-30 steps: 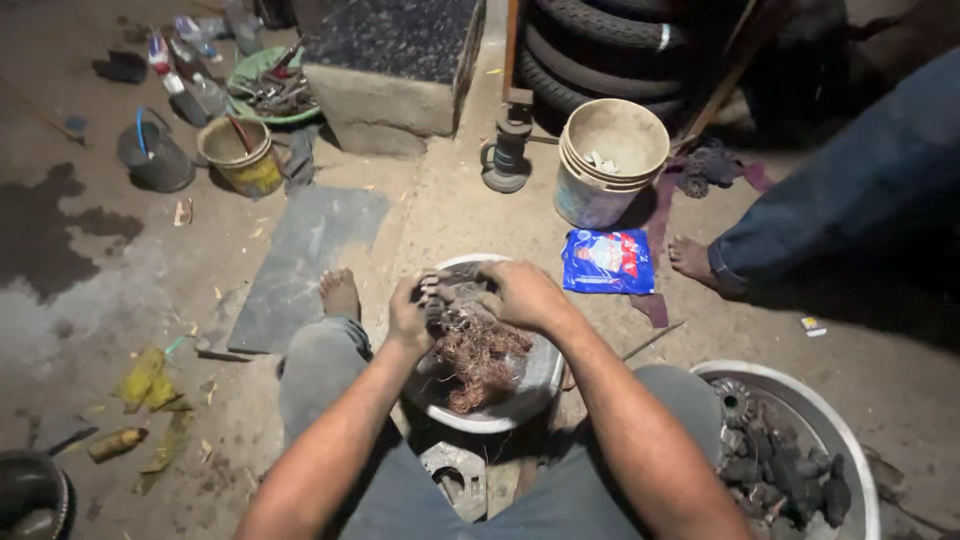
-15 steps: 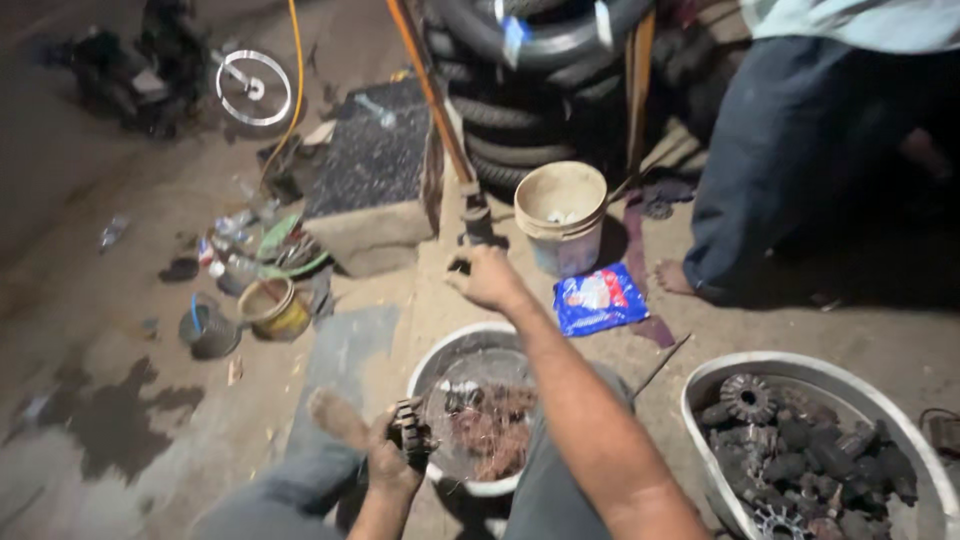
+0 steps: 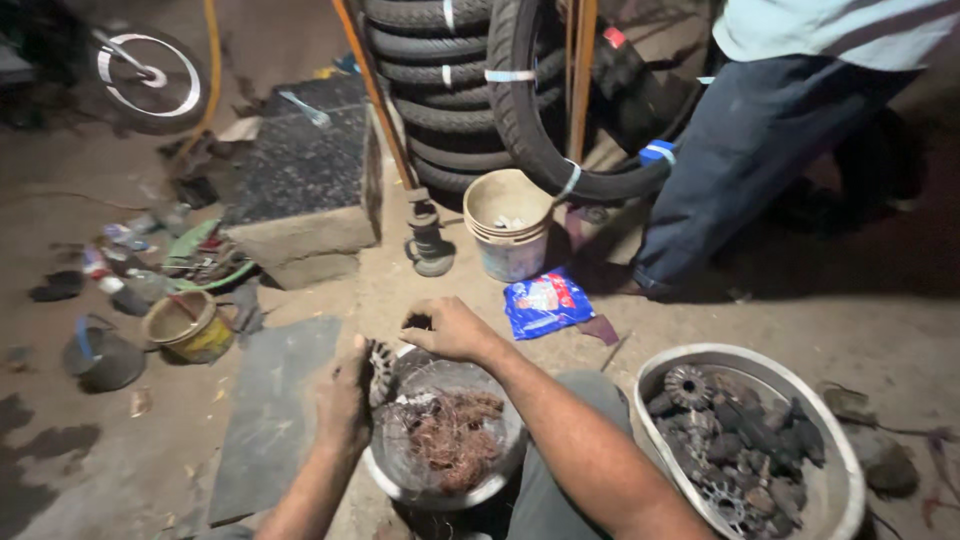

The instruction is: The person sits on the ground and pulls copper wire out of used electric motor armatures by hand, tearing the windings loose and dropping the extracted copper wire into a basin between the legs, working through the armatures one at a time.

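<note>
A: Why is the toothed stator core (image 3: 378, 368) held at the rim of the metal bowl (image 3: 395, 470)?

B: So stripped copper wire (image 3: 452, 440) drops into the bowl. The left hand (image 3: 345, 400) has its fingers clenched around the core; the right hand (image 3: 450, 328) pinches a dark scrap (image 3: 418, 322) above the rim.

A: Change from half a second earlier?

B: The right hand, then stretched toward the white bucket (image 3: 510, 230), is back over the bowl. The oval basin (image 3: 840, 470) of spent cores stays at the right
</note>
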